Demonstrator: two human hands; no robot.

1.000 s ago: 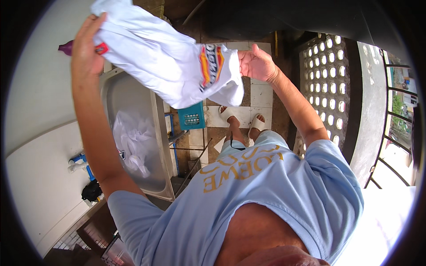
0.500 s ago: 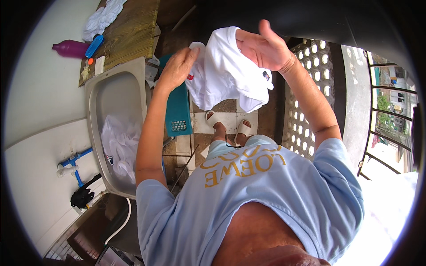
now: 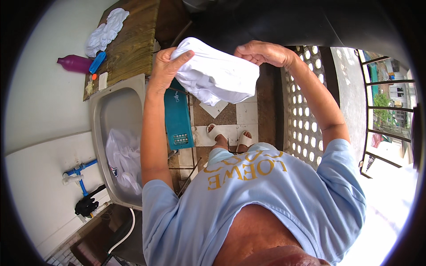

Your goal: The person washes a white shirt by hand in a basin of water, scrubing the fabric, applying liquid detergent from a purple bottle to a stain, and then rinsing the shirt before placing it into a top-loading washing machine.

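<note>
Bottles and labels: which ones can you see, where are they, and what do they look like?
Purple bottle: lying at the wooden counter's far left, against the white wall.
Blue tube: beside that bottle.
Small label: dark patch on the white cloth in the sink.
No screens or signs.

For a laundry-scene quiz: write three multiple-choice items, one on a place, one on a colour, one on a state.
1. Where does the purple bottle lie?
A. in the sink
B. beside the wooden board, against the wall
C. on the floor tiles

2. What colour is the cloth held up?
A. white
B. red
C. black

3. How is that cloth held?
A. by the left hand alone
B. draped over a rail
C. by both hands

Answers: 1 B, it lies at the left edge of the wooden board, beyond the sink. 2 A, it is white. 3 C, the left hand and the right hand each grip an edge.
</note>
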